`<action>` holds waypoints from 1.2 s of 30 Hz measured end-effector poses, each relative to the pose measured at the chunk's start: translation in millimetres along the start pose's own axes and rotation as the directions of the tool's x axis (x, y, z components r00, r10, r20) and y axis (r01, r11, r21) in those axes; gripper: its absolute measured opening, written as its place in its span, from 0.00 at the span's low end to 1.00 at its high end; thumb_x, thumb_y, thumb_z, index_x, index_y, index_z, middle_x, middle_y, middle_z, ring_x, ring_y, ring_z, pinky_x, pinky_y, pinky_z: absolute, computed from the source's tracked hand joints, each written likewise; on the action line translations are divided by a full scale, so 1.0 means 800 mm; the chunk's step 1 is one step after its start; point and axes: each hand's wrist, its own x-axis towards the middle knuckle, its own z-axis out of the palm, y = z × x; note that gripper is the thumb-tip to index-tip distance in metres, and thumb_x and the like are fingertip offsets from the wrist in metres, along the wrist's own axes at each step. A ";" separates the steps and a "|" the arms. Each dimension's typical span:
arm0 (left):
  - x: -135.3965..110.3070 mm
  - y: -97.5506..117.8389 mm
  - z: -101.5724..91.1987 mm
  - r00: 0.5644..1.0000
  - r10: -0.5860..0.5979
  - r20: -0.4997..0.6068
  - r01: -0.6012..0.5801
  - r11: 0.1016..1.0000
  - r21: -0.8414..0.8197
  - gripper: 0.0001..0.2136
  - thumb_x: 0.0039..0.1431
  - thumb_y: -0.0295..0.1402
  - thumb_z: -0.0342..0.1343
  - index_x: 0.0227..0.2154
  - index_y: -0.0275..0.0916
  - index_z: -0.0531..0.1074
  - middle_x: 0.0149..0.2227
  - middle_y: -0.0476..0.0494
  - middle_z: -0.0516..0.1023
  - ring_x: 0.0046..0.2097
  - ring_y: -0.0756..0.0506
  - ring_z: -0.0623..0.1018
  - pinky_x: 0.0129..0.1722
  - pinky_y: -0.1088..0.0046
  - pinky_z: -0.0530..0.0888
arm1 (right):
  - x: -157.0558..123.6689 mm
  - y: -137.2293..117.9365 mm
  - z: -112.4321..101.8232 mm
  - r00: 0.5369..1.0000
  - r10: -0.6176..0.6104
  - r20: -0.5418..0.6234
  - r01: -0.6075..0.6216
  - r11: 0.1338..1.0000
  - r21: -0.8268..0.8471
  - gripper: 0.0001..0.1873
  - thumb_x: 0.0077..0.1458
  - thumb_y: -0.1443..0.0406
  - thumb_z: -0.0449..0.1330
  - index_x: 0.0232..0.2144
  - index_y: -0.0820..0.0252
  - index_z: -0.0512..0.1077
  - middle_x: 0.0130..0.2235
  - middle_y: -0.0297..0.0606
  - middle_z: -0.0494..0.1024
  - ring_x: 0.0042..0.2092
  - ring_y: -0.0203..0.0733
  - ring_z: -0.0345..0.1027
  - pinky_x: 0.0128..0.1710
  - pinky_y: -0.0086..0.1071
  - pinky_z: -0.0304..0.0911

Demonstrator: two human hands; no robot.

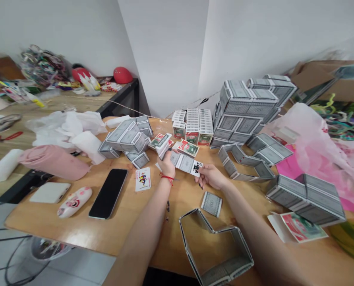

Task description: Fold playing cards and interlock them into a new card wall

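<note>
My left hand [167, 163] is closed around a small stack of playing cards [163, 145] at the middle of the table. From it, a strip of grey-backed playing cards [181, 162] stretches to the right. My right hand [210, 176] pinches the far end of that strip, where a ten of clubs faces up. Just below my right hand lies a short grey-backed card piece [211, 203]. A heart-like open frame of joined cards [215, 230] stands near the front edge. Left of my left hand, a joker card [143, 179] lies face up.
Green-and-red card boxes [192, 126] stand in rows at the back. Stacked card-built blocks [242, 107] rise at the right, with more card blocks [126, 137] at the left. A black phone [108, 193], a white mouse [74, 201] and a pink cloth [54, 161] lie to the left.
</note>
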 end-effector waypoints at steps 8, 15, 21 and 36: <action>-0.005 0.007 0.005 1.000 -0.012 0.029 0.013 0.999 -0.031 0.07 0.45 0.33 0.51 0.19 0.36 0.67 0.21 0.48 0.72 0.28 0.49 0.73 0.33 0.73 0.71 | 0.002 0.001 0.001 0.990 0.046 -0.137 -0.059 0.994 -0.095 0.10 0.40 0.62 0.57 0.17 0.62 0.61 0.12 0.32 0.68 0.10 0.28 0.54 0.07 0.20 0.47; -0.006 0.005 -0.001 0.995 0.042 0.094 -0.046 0.998 0.048 0.07 0.47 0.35 0.52 0.22 0.36 0.68 0.25 0.48 0.74 0.30 0.49 0.73 0.36 0.72 0.71 | 0.002 0.001 0.005 0.986 0.027 -0.165 -0.049 0.990 -0.131 0.09 0.40 0.62 0.56 0.17 0.61 0.61 0.12 0.31 0.67 0.09 0.28 0.53 0.07 0.20 0.46; -0.005 0.002 -0.003 0.994 0.017 0.111 -0.032 0.991 0.129 0.09 0.47 0.37 0.53 0.21 0.36 0.69 0.25 0.47 0.74 0.32 0.47 0.74 0.35 0.71 0.70 | 0.001 -0.002 0.007 0.986 0.030 -0.164 -0.054 0.988 -0.143 0.10 0.40 0.62 0.56 0.17 0.60 0.60 0.11 0.29 0.65 0.09 0.28 0.51 0.06 0.21 0.44; -0.003 0.003 0.000 0.992 0.007 0.125 -0.014 0.998 0.056 0.08 0.48 0.35 0.53 0.22 0.35 0.70 0.28 0.46 0.74 0.32 0.49 0.73 0.38 0.72 0.69 | 0.004 0.000 0.002 0.999 0.001 -0.045 -0.001 1.000 0.003 0.10 0.45 0.60 0.55 0.22 0.61 0.62 0.18 0.33 0.72 0.14 0.32 0.63 0.12 0.24 0.60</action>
